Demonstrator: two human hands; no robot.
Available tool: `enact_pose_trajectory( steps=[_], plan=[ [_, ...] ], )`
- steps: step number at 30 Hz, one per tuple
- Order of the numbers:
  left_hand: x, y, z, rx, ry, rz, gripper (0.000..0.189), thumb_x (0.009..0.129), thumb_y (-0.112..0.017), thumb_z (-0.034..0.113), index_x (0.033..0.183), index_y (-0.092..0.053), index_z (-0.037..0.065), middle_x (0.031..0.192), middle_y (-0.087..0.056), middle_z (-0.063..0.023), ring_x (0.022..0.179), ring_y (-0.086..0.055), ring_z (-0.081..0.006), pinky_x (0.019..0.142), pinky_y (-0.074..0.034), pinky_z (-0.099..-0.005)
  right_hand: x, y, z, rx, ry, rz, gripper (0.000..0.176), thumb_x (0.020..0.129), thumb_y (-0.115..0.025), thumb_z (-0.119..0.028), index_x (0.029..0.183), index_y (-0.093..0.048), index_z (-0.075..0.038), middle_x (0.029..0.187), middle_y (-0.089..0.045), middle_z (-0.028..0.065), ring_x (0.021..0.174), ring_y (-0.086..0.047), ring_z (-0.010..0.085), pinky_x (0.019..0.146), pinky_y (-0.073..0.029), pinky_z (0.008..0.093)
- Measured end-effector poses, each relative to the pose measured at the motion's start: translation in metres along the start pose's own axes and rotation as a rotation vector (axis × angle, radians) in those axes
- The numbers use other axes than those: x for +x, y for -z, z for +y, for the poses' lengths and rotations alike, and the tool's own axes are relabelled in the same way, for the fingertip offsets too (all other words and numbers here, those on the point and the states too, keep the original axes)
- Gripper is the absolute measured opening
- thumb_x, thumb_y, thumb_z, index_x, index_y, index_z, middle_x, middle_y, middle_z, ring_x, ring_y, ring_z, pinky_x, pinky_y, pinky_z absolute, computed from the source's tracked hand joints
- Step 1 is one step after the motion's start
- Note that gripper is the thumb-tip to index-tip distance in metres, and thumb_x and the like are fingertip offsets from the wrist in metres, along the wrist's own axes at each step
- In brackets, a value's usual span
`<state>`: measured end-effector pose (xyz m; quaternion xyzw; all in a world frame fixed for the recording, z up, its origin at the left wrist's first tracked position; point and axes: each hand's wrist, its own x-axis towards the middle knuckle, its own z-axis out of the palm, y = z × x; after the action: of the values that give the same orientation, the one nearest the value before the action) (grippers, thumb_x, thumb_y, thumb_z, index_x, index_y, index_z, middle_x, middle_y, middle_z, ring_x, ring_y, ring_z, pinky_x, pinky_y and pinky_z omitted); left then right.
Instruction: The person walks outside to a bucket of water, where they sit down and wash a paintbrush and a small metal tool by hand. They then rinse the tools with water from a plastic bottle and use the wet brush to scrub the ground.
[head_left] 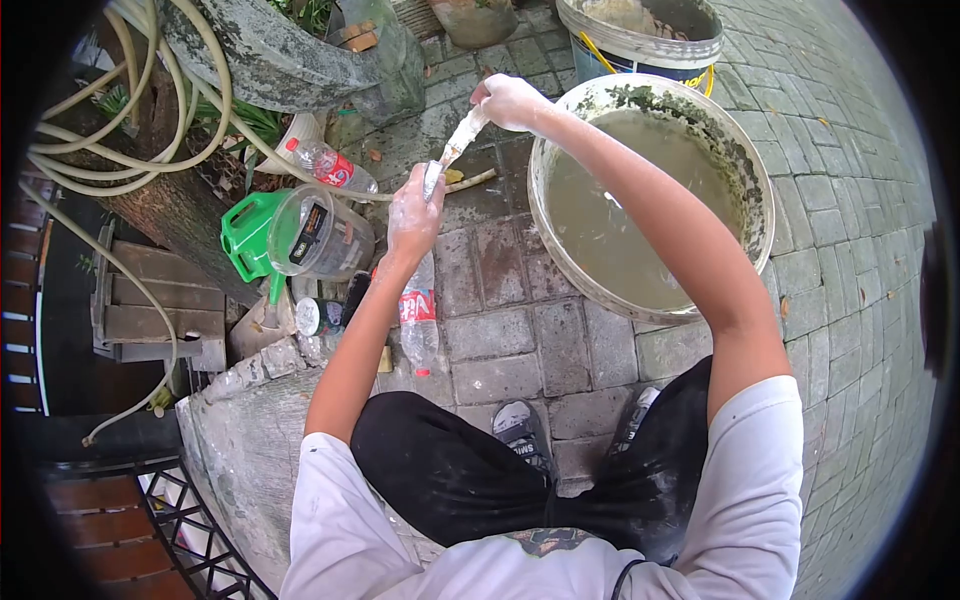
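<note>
the right hand [515,104] grips a narrow, white-crusted tool [465,134] by its upper end; the left hand [412,218] is closed on a flat, grey-white piece [432,180] at its lower tip — left of the round white bucket [537,192] of murky water. white residue coats much of the tool — how much is done stays unclear.

The green jug [250,232] looks like smooth plastic with a slight sheen, and the 2 bottles [418,318] with red labels are clear, glossy plastic. Rough, matt paving bricks [497,332] lie beside a wide pale tub [765,225] of plastic, its inner wall crusted and grainy. The black trousers [440,465] are soft, matt cloth.
</note>
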<state>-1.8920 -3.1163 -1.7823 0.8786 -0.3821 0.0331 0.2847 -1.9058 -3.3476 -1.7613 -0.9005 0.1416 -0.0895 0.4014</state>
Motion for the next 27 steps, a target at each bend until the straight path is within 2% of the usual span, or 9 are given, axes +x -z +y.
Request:
enact_pose_trajectory(
  steps=[8, 10, 14, 17, 23, 27],
  plan=[
    [-0.003, 0.007, -0.001, 0.026, -0.018, 0.026, 0.033, 0.092, -0.051, 0.027, 0.110, -0.053, -0.001, 0.089, -0.061, -0.0261, 0.084, -0.057, -0.0449, 0.073, -0.043, -0.0500, -0.010, 0.002, -0.006, -0.091, 0.079, -0.093, 0.022, 0.078, -0.065, -0.019, 0.098, -0.068, -0.010, 0.099, -0.067, 0.0139, 0.094, -0.063, 0.0272, 0.083, -0.049, 0.0347],
    [-0.004, 0.007, -0.001, 0.033, -0.037, 0.034, 0.034, 0.092, -0.051, 0.027, 0.110, -0.053, -0.001, 0.090, -0.061, -0.0261, 0.085, -0.057, -0.0450, 0.073, -0.043, -0.0499, -0.015, 0.004, -0.008, -0.083, 0.096, -0.101, 0.022, 0.079, -0.067, -0.019, 0.098, -0.068, -0.008, 0.093, -0.067, 0.0140, 0.090, -0.064, 0.0267, 0.080, -0.049, 0.0352],
    [-0.004, 0.010, 0.001, 0.063, -0.072, 0.028, 0.034, 0.092, -0.051, 0.028, 0.110, -0.053, -0.001, 0.090, -0.061, -0.0264, 0.086, -0.057, -0.0453, 0.074, -0.043, -0.0498, -0.022, 0.005, -0.010, -0.169, 0.135, -0.041, 0.021, 0.079, -0.069, -0.019, 0.096, -0.067, -0.008, 0.087, -0.067, 0.0146, 0.087, -0.064, 0.0278, 0.076, -0.049, 0.0370],
    [-0.005, 0.012, 0.002, 0.055, -0.060, 0.005, 0.034, 0.092, -0.052, 0.029, 0.110, -0.052, -0.001, 0.090, -0.061, -0.0267, 0.086, -0.057, -0.0455, 0.074, -0.043, -0.0502, -0.024, 0.006, -0.013, -0.168, 0.138, -0.049, 0.019, 0.073, -0.074, -0.016, 0.089, -0.067, -0.008, 0.090, -0.067, 0.0132, 0.090, -0.064, 0.0277, 0.078, -0.050, 0.0366],
    [-0.006, 0.015, -0.001, 0.050, -0.064, 0.020, 0.034, 0.092, -0.051, 0.029, 0.110, -0.052, -0.001, 0.089, -0.061, -0.0264, 0.085, -0.057, -0.0456, 0.074, -0.043, -0.0508, -0.029, 0.005, -0.016, -0.138, 0.214, 0.004, 0.014, 0.076, -0.071, -0.015, 0.086, -0.066, -0.007, 0.088, -0.065, 0.0132, 0.090, -0.063, 0.0285, 0.076, -0.049, 0.0376],
    [-0.007, 0.016, 0.001, 0.023, -0.020, -0.023, 0.035, 0.093, -0.051, 0.030, 0.110, -0.052, 0.000, 0.090, -0.061, -0.0264, 0.086, -0.057, -0.0456, 0.075, -0.043, -0.0503, -0.035, 0.001, -0.014, -0.233, 0.312, 0.099, 0.009, 0.075, -0.068, -0.013, 0.083, -0.065, -0.008, 0.091, -0.062, 0.0116, 0.092, -0.061, 0.0288, 0.077, -0.048, 0.0389]
  ],
)
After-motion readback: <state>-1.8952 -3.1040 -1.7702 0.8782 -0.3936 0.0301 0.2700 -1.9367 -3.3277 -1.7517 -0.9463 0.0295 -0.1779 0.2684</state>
